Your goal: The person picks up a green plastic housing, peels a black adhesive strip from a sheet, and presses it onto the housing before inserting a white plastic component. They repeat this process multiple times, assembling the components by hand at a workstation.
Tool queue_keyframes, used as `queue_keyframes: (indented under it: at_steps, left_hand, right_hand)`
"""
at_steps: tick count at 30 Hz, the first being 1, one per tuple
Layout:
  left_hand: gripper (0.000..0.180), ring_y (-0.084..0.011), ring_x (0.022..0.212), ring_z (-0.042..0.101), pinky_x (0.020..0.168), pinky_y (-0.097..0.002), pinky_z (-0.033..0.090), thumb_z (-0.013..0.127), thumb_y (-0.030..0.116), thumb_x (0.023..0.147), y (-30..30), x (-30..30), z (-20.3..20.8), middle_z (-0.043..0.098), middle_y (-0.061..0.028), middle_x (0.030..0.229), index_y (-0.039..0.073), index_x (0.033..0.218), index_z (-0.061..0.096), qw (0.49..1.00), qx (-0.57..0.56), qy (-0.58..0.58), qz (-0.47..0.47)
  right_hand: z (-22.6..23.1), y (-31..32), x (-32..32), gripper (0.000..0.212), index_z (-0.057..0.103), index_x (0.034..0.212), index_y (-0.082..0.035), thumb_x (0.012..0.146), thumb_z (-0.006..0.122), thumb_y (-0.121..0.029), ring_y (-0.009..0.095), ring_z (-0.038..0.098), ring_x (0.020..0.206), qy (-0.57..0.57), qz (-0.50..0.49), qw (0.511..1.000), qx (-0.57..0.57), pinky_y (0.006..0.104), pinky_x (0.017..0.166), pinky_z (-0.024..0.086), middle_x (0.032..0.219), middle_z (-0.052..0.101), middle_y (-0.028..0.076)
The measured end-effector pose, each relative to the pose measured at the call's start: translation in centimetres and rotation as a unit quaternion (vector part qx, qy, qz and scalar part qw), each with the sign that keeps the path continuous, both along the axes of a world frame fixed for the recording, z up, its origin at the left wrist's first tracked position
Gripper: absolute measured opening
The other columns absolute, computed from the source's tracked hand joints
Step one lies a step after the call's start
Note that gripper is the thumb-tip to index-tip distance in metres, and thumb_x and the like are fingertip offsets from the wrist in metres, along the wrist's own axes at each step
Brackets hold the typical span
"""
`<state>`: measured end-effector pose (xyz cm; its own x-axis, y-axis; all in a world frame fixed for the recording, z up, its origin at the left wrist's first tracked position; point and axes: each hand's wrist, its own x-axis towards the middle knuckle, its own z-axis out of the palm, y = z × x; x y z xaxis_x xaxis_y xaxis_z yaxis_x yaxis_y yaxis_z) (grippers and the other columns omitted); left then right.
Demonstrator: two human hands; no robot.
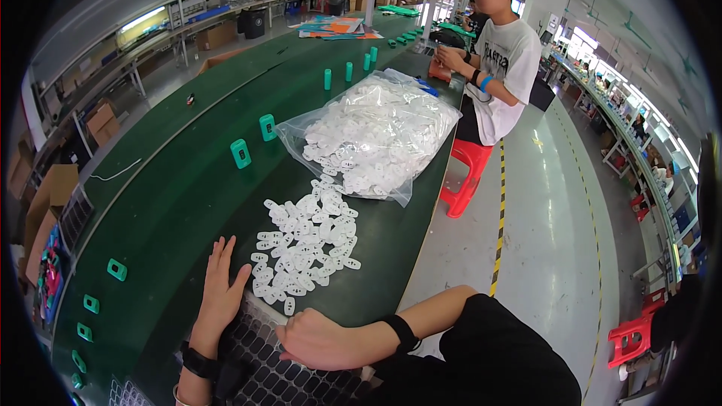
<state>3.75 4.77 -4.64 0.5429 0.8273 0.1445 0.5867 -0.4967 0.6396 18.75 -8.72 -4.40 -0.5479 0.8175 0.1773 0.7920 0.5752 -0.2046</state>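
Note:
My left hand (222, 295) lies open at the near end of the green table, fingers stretched out beside a loose heap of small white oval plastic pieces (307, 244). My right hand (320, 338) is closed in a fist; what it holds, if anything, is hidden. Under the right hand and forearm is a sheet with a grid of dark oval cells (263, 365), partly covered by my arms. Beyond the heap, a large clear plastic bag (376, 131) full of the same white pieces lies on its side, its mouth toward the heap.
Teal plastic cases (240, 153) stand in a row along the green table (173, 203); others (116, 269) lie at its left. A co-worker (500, 60) sits on a red stool (468, 177) at the right edge. Orange and blue sheets (335, 28) lie farther off.

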Motion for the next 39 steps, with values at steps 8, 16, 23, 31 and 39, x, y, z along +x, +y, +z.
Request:
queue_keyframes:
  at_steps: [8, 16, 23, 31, 39]
  left_hand:
    - [0.057, -0.0317, 0.139, 0.021, 0.111, -0.0392, 0.02, 0.055, 0.025, 0.091, 0.0, -0.1, -0.1, 0.025, -0.0193, 0.148, 0.008, 0.141, 0.033, 1.0, 0.0, -0.004, -0.005]
    - [0.06, -0.0325, 0.139, 0.021, 0.111, -0.0395, 0.021, 0.057, 0.024, 0.089, -0.1, -0.1, -0.2, 0.025, -0.0198, 0.148, 0.009, 0.141, 0.033, 1.0, -0.001, -0.002, -0.004]
    - [0.06, -0.0323, 0.139, 0.021, 0.111, -0.0391, 0.021, 0.057, 0.024, 0.089, -0.1, -0.1, 0.0, 0.025, -0.0198, 0.148, 0.009, 0.141, 0.033, 1.0, -0.001, 0.004, 0.004]
    - [0.06, -0.0319, 0.139, 0.022, 0.111, -0.0389, 0.021, 0.058, 0.023, 0.088, -0.1, 0.1, 0.1, 0.025, -0.0196, 0.148, 0.009, 0.141, 0.033, 1.0, 0.006, 0.01, -0.003]
    - [0.059, -0.0317, 0.139, 0.022, 0.111, -0.0383, 0.021, 0.058, 0.021, 0.088, -0.5, -0.1, 0.1, 0.026, -0.0197, 0.148, 0.007, 0.14, 0.034, 1.0, 0.003, 0.011, -0.002]
  right_hand:
    - [0.5, 0.1, 0.0, 0.034, 0.052, 0.073, 0.004, 0.08, 0.064, -0.027, 0.029, 0.058, 0.05, 0.027, 0.008, 0.999, -0.04, 0.0351, 0.047, 0.042, 0.049, 0.051, 0.011]
    - [0.9, 0.6, -0.5, 0.035, 0.055, 0.067, 0.006, 0.078, 0.065, -0.026, 0.03, 0.057, 0.05, 0.008, 0.018, 0.996, -0.082, 0.0369, 0.048, 0.042, 0.051, 0.051, 0.014]
    - [0.7, 2.0, 0.8, 0.032, 0.06, 0.057, -0.002, 0.071, 0.071, -0.029, 0.03, 0.061, 0.056, 0.062, 0.014, 0.992, -0.105, 0.0377, 0.049, 0.044, 0.055, 0.057, 0.012]
    - [0.0, 1.1, 1.7, 0.026, 0.057, 0.071, -0.003, 0.078, 0.066, -0.026, 0.034, 0.059, 0.057, 0.178, 0.038, 0.978, -0.101, 0.0415, 0.051, 0.045, 0.056, 0.056, 0.013]
    - [2.0, -0.5, 6.6, 0.021, 0.048, 0.076, -0.004, 0.09, 0.055, -0.019, 0.025, 0.045, 0.045, 0.419, -0.085, 0.898, -0.104, 0.0341, 0.046, 0.035, 0.052, 0.046, 0.01]
